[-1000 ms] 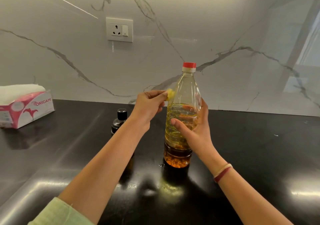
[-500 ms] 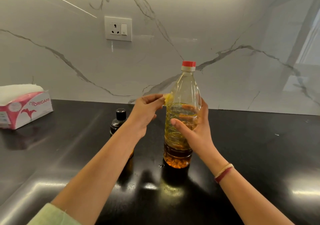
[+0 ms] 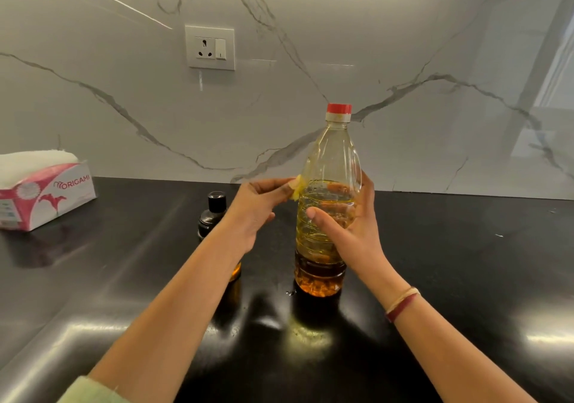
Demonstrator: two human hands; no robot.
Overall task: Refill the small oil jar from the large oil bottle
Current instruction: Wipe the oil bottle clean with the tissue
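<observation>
Black polished stone counter [image 3: 466, 263], hard glare patches low in frame; its back edge meets a grey-veined marble wall [image 3: 403, 45] in one straight seam. Large oil bottle [image 3: 329, 160] stands upright on the counter, centre-right, well fwd of that seam. Red cap [image 3: 339, 108] is on; clear plastic, yellow oil to approx. mid-height, darker amber at the base. R hand [image 3: 354, 235] wraps the bottle's mid section, thumb across the front, fingers curled round the back and seen thru the plastic. L hand [image 3: 254, 210] comes in from the left, thumb and fingertips pinched tight on a small pale-yellow scrap [image 3: 296, 187] that touches the bottle's left shoulder; what the scrap is, cannot tell. Small oil jar [image 3: 214, 213] stands upright on the counter just left of the bottle, not touching it, behind the L wrist. Its black cap is on, and the lower body is mostly hidden by the forearm, w/ a sliver of amber showing under the arm. Tissue box [image 3: 46, 194], pink/white, sits far left near the wall, well apart from both vessels. Wall socket [image 3: 210, 47] is above the jar. Widest run of counter lies right of the bottle, out to the frame edge; a second broad gap lies btwn tissue box and jar. Red/cream band [image 3: 402, 305] on R wrist; pale green sleeve [image 3: 90, 391] at bottom left.
</observation>
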